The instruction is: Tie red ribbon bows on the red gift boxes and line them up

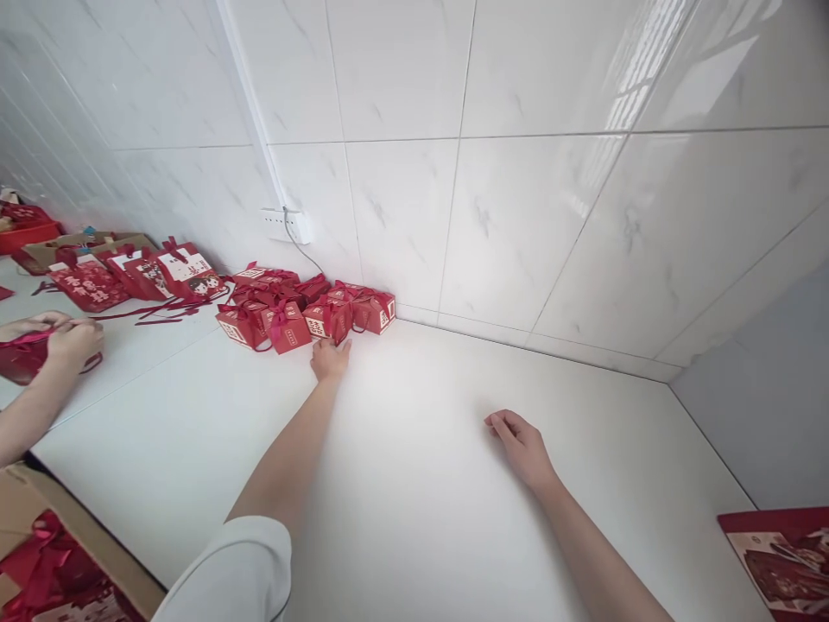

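My left hand [330, 358] reaches far forward and touches a small red gift box [329, 317] with a ribbon, at the front of a cluster of several red gift boxes [285, 304] against the tiled wall. Whether its fingers grip the box I cannot tell. My right hand [522, 446] rests on the white table [420, 484], fingers loosely curled, holding nothing.
Another person's hands [61, 339] at the left work on a red box. Flat red box blanks and ribbons [139, 276] lie behind them. A cardboard carton of red pieces [45, 561] sits at the lower left. A red printed sheet [781, 557] lies at the lower right.
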Demonstrator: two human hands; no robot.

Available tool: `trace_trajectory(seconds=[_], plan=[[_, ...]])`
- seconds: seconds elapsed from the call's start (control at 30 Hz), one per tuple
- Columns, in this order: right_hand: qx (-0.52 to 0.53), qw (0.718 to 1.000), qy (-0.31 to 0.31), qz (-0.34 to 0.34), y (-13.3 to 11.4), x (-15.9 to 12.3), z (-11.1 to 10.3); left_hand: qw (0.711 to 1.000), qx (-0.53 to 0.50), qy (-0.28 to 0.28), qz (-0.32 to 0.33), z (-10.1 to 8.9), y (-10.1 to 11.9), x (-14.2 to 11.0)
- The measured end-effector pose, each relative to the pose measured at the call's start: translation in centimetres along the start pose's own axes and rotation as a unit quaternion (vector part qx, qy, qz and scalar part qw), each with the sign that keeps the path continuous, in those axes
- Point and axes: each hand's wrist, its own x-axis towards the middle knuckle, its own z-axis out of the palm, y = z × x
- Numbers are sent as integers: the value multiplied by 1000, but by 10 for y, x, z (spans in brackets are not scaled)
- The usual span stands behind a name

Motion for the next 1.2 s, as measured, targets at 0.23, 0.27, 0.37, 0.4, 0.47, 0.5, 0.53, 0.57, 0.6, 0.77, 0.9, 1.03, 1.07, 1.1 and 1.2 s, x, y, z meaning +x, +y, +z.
trace_trajectory(seconds=[0.23, 0.27, 0.37, 0.4, 0.47, 0.5, 0.53, 0.57, 0.6, 0.77, 0.9, 1.03, 1.07, 1.1, 1.2], plan=[[-19, 999, 2, -29, 0, 5, 0, 991, 13, 113, -74, 32, -1, 30], [-19, 999, 2, -27, 0, 5, -1, 991, 16, 114, -71, 35, -2, 30], [-10, 1000, 0, -13, 1, 5, -2, 996, 26, 84, -32, 43, -2, 19], [-6, 1000, -1, -9, 2, 4, -2, 997, 30, 66, -14, 44, -1, 13], [3, 1000, -2, -5, 2, 3, -3, 999, 37, 20, 17, 45, 4, -2], [6, 1000, -2, -4, 1, 3, -2, 999, 41, -5, 29, 45, 8, -9], [9, 1000, -2, -4, 1, 2, -2, 998, 45, -31, 39, 44, 13, -16], [10, 1000, -2, -4, 0, 2, -2, 996, 50, -58, 48, 42, 19, -23], [10, 1000, -2, -5, 0, 2, -2, 993, 55, -87, 57, 39, 27, -30], [8, 1000, -3, -9, 0, 2, -3, 953, 70, -282, 90, 9, 77, -62], [13, 1000, -3, -11, 1, 2, -2, 859, 63, -490, 133, -22, 124, -106], [19, 1000, 1, -15, 0, 3, -2, 849, 34, -485, 208, -51, 157, -149], [20, 1000, 3, -18, 0, 3, -2, 854, 15, -471, 221, -57, 161, -154], [22, 999, 7, -23, -1, 3, -2, 861, -5, -454, 230, -60, 163, -155], [30, 999, 20, -40, -3, 3, -3, 893, -47, -368, 255, -55, 161, -142]])
